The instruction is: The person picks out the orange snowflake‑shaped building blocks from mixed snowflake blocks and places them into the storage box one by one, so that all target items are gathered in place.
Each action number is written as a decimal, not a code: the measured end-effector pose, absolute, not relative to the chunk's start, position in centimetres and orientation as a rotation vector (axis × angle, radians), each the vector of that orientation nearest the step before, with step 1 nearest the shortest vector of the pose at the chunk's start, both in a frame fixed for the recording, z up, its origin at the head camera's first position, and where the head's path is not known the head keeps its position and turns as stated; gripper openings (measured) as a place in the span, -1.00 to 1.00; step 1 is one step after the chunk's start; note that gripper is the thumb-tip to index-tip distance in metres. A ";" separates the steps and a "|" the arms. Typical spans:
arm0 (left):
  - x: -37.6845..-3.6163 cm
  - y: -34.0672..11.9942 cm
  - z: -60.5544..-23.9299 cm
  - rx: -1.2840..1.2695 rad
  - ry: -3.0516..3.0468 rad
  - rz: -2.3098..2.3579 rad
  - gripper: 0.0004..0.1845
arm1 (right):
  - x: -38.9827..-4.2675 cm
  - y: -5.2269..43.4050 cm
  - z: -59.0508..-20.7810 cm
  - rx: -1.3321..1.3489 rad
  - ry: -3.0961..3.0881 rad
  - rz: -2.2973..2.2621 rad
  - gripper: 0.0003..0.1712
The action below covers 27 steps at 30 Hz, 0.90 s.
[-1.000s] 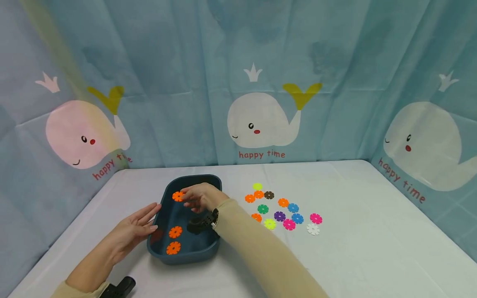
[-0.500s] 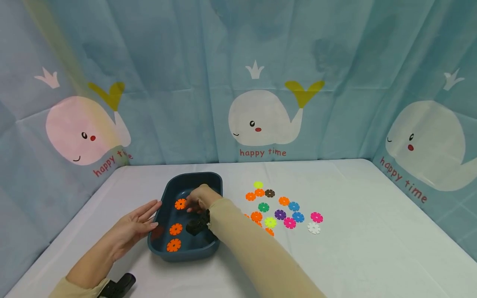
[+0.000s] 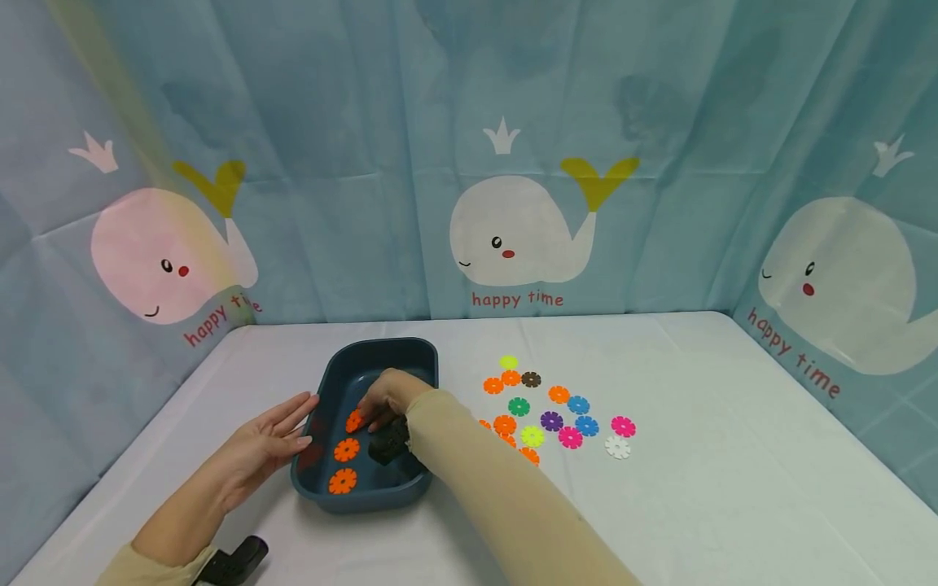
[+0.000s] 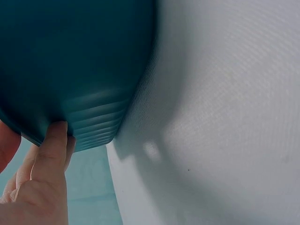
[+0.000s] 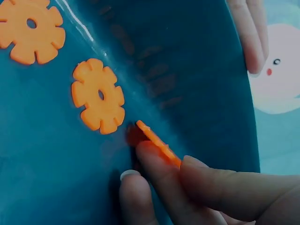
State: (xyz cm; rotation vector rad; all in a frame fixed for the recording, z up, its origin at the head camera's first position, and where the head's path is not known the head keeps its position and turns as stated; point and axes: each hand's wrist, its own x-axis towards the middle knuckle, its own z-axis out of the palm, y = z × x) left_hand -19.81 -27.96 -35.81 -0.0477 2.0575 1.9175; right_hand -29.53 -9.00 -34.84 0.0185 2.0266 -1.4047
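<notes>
In the head view, my right hand [image 3: 396, 393] reaches into a dark blue plastic bin [image 3: 374, 502]. Between thumb and finger it pinches an orange interlocking disc [image 5: 161, 145], edge-on in the right wrist view, close above the bin floor. Two more orange discs [image 3: 347, 449] lie flat inside, in a line along the left side. My left hand [image 3: 245, 456] rests against the bin's left rim with straight fingers. From the left wrist, its fingertips [image 4: 57, 131] are seen touching the ribbed outer wall, with the thumb near the rim.
Right of the bin, several loose discs [image 3: 551, 421] in orange, yellow, green, purple, blue, pink, brown and white lie scattered on the white tablecloth [image 3: 696, 456]. My right sleeve [image 3: 498, 480] hides part of that area. A whale-printed curtain [image 3: 659, 244] stands behind.
My right hand has moved nearer to me inside the bin, bringing the orange disc down towards the two lying there. My left hand stays at the rim.
</notes>
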 end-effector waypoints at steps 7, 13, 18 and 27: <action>-19.6 -27.9 -35.6 -0.027 2.068 1.926 -0.13 | -29.2 -9.0 -34.3 -0.011 2.071 -1.388 -0.91; -19.6 -27.7 -35.5 -0.038 2.083 1.900 -0.15 | -29.3 -8.0 -34.0 -0.025 2.081 -1.386 -0.85; -19.6 -27.7 -35.5 -0.038 2.092 1.894 -0.15 | -29.6 -7.4 -34.1 -0.038 2.036 -1.398 -0.81; -19.4 -27.6 -35.4 -0.071 2.118 1.880 -0.16 | -29.5 -6.4 -33.5 -0.131 1.976 -1.419 -0.73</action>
